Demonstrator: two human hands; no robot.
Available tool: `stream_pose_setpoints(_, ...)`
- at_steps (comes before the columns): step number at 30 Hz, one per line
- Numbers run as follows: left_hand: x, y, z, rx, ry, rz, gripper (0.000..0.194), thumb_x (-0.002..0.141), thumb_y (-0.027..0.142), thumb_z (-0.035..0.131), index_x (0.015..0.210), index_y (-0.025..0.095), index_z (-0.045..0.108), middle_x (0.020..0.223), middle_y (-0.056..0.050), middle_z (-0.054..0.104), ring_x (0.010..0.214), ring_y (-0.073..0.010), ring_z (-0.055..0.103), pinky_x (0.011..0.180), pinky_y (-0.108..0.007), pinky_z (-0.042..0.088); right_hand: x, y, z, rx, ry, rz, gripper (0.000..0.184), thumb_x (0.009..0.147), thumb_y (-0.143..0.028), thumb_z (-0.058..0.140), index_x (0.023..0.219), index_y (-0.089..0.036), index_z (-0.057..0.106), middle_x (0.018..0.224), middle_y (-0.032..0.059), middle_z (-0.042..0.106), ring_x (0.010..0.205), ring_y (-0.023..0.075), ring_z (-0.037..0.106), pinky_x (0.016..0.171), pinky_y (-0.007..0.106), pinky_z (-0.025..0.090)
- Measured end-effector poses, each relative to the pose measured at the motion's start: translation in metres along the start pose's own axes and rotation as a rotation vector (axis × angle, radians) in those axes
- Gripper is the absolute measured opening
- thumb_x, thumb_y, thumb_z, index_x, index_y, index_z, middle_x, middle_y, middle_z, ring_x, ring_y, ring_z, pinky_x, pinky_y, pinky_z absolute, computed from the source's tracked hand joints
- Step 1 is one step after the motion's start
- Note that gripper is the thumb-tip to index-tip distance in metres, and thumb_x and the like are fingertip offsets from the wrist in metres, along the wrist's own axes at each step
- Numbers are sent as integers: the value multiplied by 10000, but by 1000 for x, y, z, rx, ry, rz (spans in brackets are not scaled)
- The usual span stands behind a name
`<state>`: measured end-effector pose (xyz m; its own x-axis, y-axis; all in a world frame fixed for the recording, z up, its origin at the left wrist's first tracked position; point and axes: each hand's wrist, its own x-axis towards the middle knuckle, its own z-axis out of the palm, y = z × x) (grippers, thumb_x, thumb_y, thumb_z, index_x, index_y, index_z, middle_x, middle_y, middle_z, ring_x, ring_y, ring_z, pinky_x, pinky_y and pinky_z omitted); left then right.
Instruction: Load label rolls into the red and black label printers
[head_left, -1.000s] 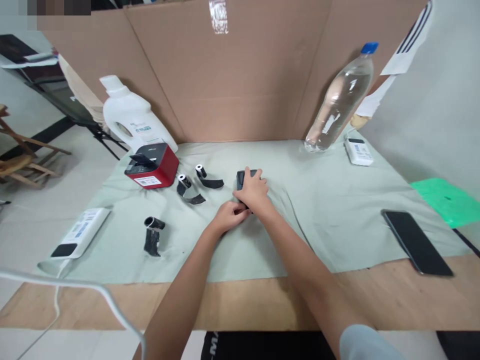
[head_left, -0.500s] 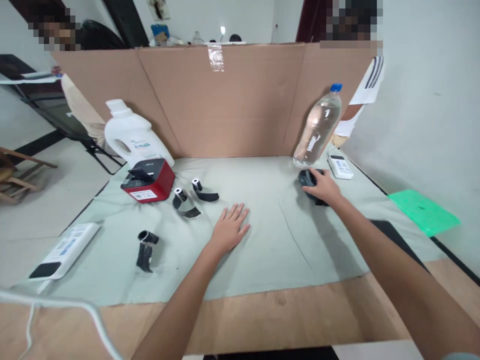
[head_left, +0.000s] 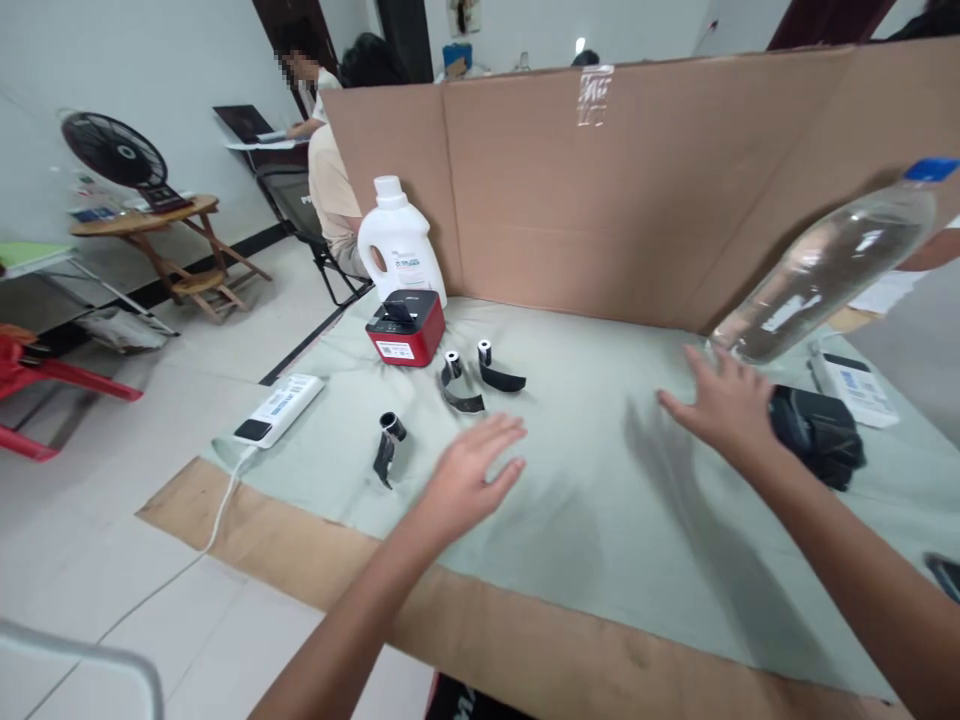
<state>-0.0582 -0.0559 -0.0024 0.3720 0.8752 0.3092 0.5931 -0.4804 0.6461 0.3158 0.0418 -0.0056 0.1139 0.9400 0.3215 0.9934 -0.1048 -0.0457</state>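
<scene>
My left hand (head_left: 471,470) hovers open above the pale green cloth (head_left: 600,500), fingers stretched toward the far side, holding nothing. Near it lie three small paper rolls with black strips: one (head_left: 388,442) at the front, two more (head_left: 456,382) (head_left: 495,368) further back. My right hand (head_left: 721,404) is open too, fingers spread, raised just left of a black device (head_left: 817,432) that rests on the cloth. It holds nothing. A red label printer (head_left: 405,327) stands behind the rolls.
A white jug (head_left: 399,246) stands by the cardboard screen (head_left: 600,190). A clear water bottle (head_left: 821,275) stands at the right, a white device (head_left: 855,385) beyond it. A white power strip (head_left: 277,408) lies at the left edge. Another person sits behind the screen at the left.
My right hand carried the black device to the right, set it by the bottle and let go. My left hand opened and lifted off the cloth. The view has swung left.
</scene>
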Motion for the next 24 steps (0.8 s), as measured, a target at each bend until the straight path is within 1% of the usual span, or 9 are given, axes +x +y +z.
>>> stream_pose_setpoints(3,6,-28,-71,-69,430,-86,282,958,342,595,1212,283,702,1366,-31,668,1371,-271,547,1205,-453,392,3,-106,-5,251,14,-294,623,891,-442,567,1463,-200,509,1519,194,490,1388,403,428,1150,578,259)
stream_pose_setpoints(5,25,-71,-111,-147,653,-200,327,926,302,636,1247,249,662,1372,-49,649,1353,-268,551,1176,-449,415,11,-180,-8,369,1,-427,534,926,-402,516,1422,-208,546,1485,154,546,1387,365,440,1174,556,227)
stream_pose_setpoints(7,52,-126,-136,-296,847,-340,440,882,235,669,1312,194,587,1394,-99,621,1334,-246,560,1144,-410,439,27,-249,-8,421,-41,-479,514,940,-431,509,1385,-181,572,1442,165,582,1404,360,417,1190,557,190)
stream_pose_setpoints(9,82,-178,-148,-455,894,-571,455,875,236,668,1309,149,565,1382,-141,618,1288,-234,587,1106,-388,460,47,-309,1,432,-132,-488,543,942,-484,520,1378,-163,567,1417,170,603,1442,374,363,1201,596,119)
stream_pose_setpoints(12,116,-228,-145,-596,784,-721,284,872,283,642,1111,131,655,1163,-111,710,1126,-221,650,999,-351,511,74,-372,25,394,-293,-482,715,869,-602,620,1375,-100,557,1385,211,618,1450,425,328,1194,654,-1)
stream_pose_setpoints(14,128,-241,-137,-689,720,-741,228,851,299,632,991,125,679,976,-79,731,965,-206,674,889,-326,540,84,-395,41,358,-363,-432,809,817,-650,670,1376,-76,554,1380,237,613,1427,453,342,1182,667,-56)
stream_pose_setpoints(17,132,-244,-128,-770,705,-701,220,824,308,634,934,125,688,846,-42,718,808,-175,659,784,-293,539,86,-408,56,355,-365,-361,846,790,-673,687,1346,-47,571,1335,266,628,1382,467,377,1169,683,-73)
stream_pose_setpoints(20,129,-239,-126,-776,717,-699,210,838,284,607,948,129,697,850,-39,719,792,-167,657,775,-283,536,82,-408,58,379,-338,-362,815,797,-642,699,1334,-43,572,1336,270,618,1379,453,385,1174,688,-65)
stream_pose_setpoints(24,123,-221,-134,-723,742,-701,238,859,264,584,1010,139,719,936,-58,743,893,-194,681,833,-304,551,75,-401,47,527,-361,-394,757,826,-539,722,1405,-102,508,1409,243,577,1436,399,367,1189,687,-43)
